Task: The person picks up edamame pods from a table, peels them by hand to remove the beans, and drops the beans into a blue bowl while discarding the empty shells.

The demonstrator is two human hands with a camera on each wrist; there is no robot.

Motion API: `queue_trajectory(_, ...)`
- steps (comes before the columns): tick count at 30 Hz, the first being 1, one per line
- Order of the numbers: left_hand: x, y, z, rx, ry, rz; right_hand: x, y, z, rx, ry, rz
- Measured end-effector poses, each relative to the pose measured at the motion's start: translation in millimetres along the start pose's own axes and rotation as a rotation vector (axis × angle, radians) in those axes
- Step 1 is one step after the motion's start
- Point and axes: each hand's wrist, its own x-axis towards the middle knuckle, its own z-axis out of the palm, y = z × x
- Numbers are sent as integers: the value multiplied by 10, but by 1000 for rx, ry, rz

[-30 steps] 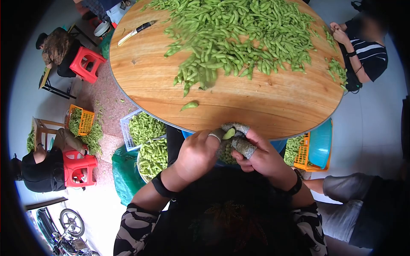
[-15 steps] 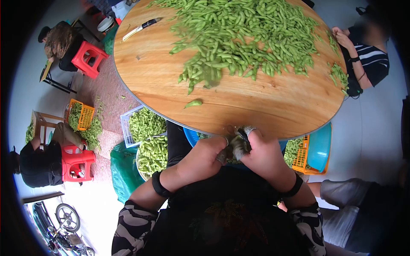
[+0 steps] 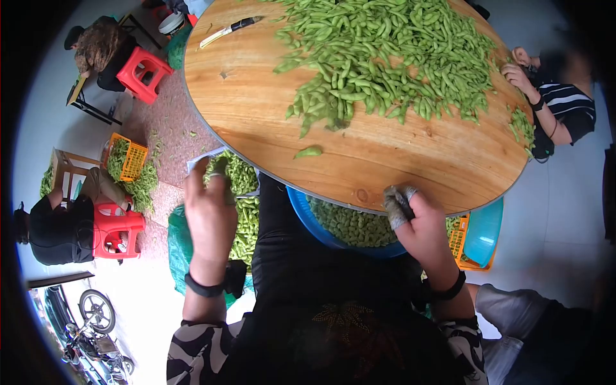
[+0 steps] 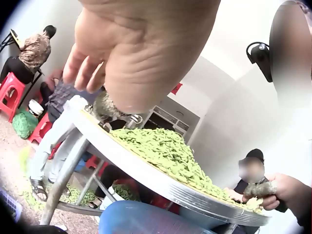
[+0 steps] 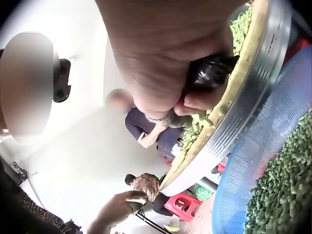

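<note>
My left hand (image 3: 210, 215) is raised left of the table edge, above the pod containers, fingers apart and nothing visible between them. Grey wraps cover some fingertips. At the table's near edge, my right hand (image 3: 423, 224) has its wrapped fingers curled round a small dark object; its glossy black end (image 5: 209, 73) shows in the right wrist view, the rest hidden. Below that hand sits a blue basket (image 3: 301, 215) of shelled green beans (image 3: 353, 224). A single green pod (image 3: 308, 152) lies on the wooden table (image 3: 256, 122), nearer than the large pod heap (image 3: 385, 70).
A knife (image 3: 231, 31) lies at the table's far left. Pod-filled containers, one with pods (image 3: 247, 224), stand beside a green bag (image 3: 179, 237) at left. An orange crate and teal basket (image 3: 484, 237) are at right. A person (image 3: 558, 96) sits at the right edge.
The hands have separated: my left hand has swung out left and up from the right one, which has shifted slightly right. The blue basket of beans is now uncovered. The view has shifted a little.
</note>
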Motion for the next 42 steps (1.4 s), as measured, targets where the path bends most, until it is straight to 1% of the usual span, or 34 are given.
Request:
queue_trajectory(2,132,268,81,-275,-27,77,1,64,41,-370,98,-37)
queue_trajectory(3,203,393,164,-315,-36,126,-22,89,75,-453,121,-81)
queue_trajectory(4,266,484,255,-354,-44,176,-49,63,96,-459,119,-84)
queue_trajectory(6,331,582,427,-359,-68,184,-149,-2,151,-460,28,-42)
queue_trajectory(7,358,604,487,-359,-90,196,-218,13,178,-454,27,-125)
queue_trajectory(8,385,602,514,-363,-90,201,-254,5,182,-457,32,-122)
queue_trajectory(10,402,581,539,-391,-205,182,-312,-15,193,-219,-95,-83)
queue_trajectory(12,366,619,558,-362,-185,196,-286,-60,157,-179,-108,-92)
queue_trajectory(14,305,686,538,-337,-162,212,-266,-71,151,-47,-69,-29)
queue_trajectory(15,239,733,491,-487,-180,186,-259,-69,147,-46,-64,-23)
queue_trajectory(16,177,797,433,-638,-199,157,-249,-67,140,81,-87,9)
queue_trajectory(17,147,905,342,-861,-288,72,-234,-67,130,206,-110,40)
queue_trajectory(18,86,934,323,-1006,-469,-5,-212,-78,123,204,-104,44)
queue_trajectory(20,20,976,284,-1186,-651,-44,-157,-109,111,333,-166,11)
queue_trajectory(21,15,994,289,-1188,-655,-41,-136,-123,91,332,-162,14)
queue_trajectory(23,6,1030,302,-1264,-701,-45,-116,-143,56,350,-276,92)
queue_trajectory(27,-11,1072,299,-1278,-710,-68,-132,-99,59,332,-246,64)
queue_trajectory(29,7,1092,269,-1208,-698,-50,-134,-102,17,431,-309,150)
queue_trajectory(30,9,1110,258,-1209,-701,-46,-135,-80,21,431,-304,152)
queue_trajectory(32,-8,1152,243,-857,-331,304,-134,-26,54,410,-248,38)
queue_trajectory(33,-26,1164,255,-858,-335,305,-116,-39,46,411,-246,42)
queue_trajectory(35,-70,1173,302,-628,-153,506,-75,-79,19,591,-304,271)
queue_trajectory(36,-80,1163,322,-628,-155,507,-78,-60,24,593,-303,273)
queue_trajectory(38,-68,1109,353,-1104,-430,157,-77,-4,42,956,-406,554)
queue_trajectory(39,-45,1069,347,-1103,-433,157,-75,-10,32,958,-405,555)
queue_trajectory(40,-12,1020,339,-1532,-764,-237,-74,-28,15,1070,-433,597)
queue_trajectory(41,5,999,333,-1914,-1095,-688,-75,-42,-3,1181,-460,638)
queue_trajectory(42,7,1010,336,-1913,-1098,-685,-77,-42,-27,1182,-456,637)
